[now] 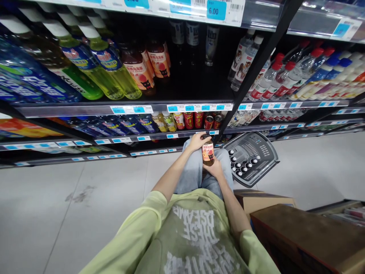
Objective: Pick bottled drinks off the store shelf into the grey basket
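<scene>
Bottle (pixel 208 153) is grasped by both hands. Cap end is covered by the fingers of the left hand (pixel 197 142); base is cupped by the right hand (pixel 214 168). Neither hand is released. Whether the cap is being turned or just steadied cannot be told.

Bottle is located inside the grip, between the two hands, cap end toward the shelving, label faced up at the camera. It is held in front of the knees, with the jeans (pixel 186 173) seen around it. Exact tilt cannot be judged from this angle.

Step in hand is judged to be holding and handling of a single bottle, label in plain view. For the next move, a firm hold by at least one hand seems to be called for before the other is freed; base support from the right hand looks the safer one to be kept.

Just beside the right knee, a grey basket (pixel 265 174) is seen on the floor (pixel 105 213), with dark items with pale tops (pixel 245 167) grouped in it. Ahead, similar peach-label bottles (pixel 158 61) are stood on the shelf (pixel 196 88), next to a dark gap. Cans (pixel 189 120) are lined up one level below. Cartons (pixel 310 236) are stacked behind at right.
</scene>
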The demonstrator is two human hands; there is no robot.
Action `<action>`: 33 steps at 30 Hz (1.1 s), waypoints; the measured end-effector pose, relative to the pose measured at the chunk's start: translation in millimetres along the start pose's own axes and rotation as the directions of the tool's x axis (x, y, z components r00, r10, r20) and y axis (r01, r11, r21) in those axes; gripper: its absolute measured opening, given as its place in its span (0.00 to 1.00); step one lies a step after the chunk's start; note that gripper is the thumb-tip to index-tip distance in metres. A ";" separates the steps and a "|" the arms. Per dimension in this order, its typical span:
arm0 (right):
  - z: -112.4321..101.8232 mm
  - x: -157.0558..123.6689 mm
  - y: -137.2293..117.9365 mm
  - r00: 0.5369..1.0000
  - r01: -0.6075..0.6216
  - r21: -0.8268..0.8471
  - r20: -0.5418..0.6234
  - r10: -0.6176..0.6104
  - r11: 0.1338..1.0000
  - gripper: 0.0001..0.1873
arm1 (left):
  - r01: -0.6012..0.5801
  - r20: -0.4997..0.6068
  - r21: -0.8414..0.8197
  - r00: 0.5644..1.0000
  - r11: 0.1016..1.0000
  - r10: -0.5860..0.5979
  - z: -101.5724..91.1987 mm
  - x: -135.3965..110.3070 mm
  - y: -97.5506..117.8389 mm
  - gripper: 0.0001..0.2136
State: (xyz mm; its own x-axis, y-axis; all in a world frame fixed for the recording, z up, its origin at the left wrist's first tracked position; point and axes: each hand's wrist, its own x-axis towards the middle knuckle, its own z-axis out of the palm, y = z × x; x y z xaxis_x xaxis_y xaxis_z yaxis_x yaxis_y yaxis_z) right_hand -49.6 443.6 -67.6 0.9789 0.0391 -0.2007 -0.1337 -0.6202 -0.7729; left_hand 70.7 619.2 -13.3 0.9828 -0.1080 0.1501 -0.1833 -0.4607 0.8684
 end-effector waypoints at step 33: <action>0.7 -8.9 4.3 0.963 0.052 0.155 -0.268 -0.009 0.987 0.33 | 0.149 -0.082 -0.262 0.981 0.954 -0.176 -11.0 -6.1 -4.0 0.18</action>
State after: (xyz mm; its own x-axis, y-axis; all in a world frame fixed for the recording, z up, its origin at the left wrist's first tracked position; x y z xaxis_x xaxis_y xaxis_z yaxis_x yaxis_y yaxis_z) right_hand -59.0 441.1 -69.5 0.9856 -0.1671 -0.0250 -0.1048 -0.4888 -0.8661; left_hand 65.7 631.4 -12.5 0.9983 0.0479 0.0332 -0.0216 -0.2249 0.9741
